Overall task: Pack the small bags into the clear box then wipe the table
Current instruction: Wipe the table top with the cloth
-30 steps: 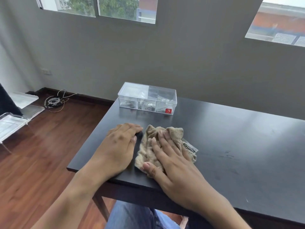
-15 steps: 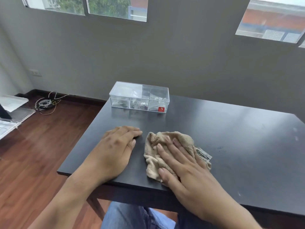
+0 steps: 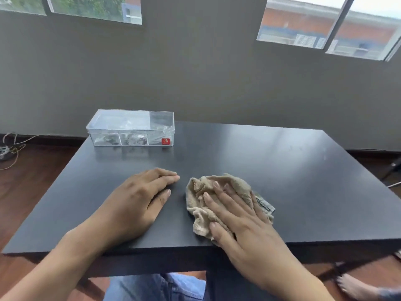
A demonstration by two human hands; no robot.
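The clear box (image 3: 132, 128) stands shut at the far left corner of the black table (image 3: 271, 161), with small bags visible inside and a red sticker on its front. A crumpled beige cloth (image 3: 204, 192) lies near the table's front edge. My right hand (image 3: 240, 216) presses flat on the cloth, fingers spread over it. My left hand (image 3: 136, 203) rests palm down on the bare tabletop just left of the cloth, holding nothing.
A grey wall with windows runs behind the table. Wooden floor lies to the left, with a tangle of cables (image 3: 8, 148) by the skirting. A bare foot (image 3: 355, 285) shows at the lower right, and my jeans (image 3: 156, 287) under the table edge.
My right hand has slid the cloth to the right along the front of the table. The camera has turned right. My left hand has stayed flat in place.
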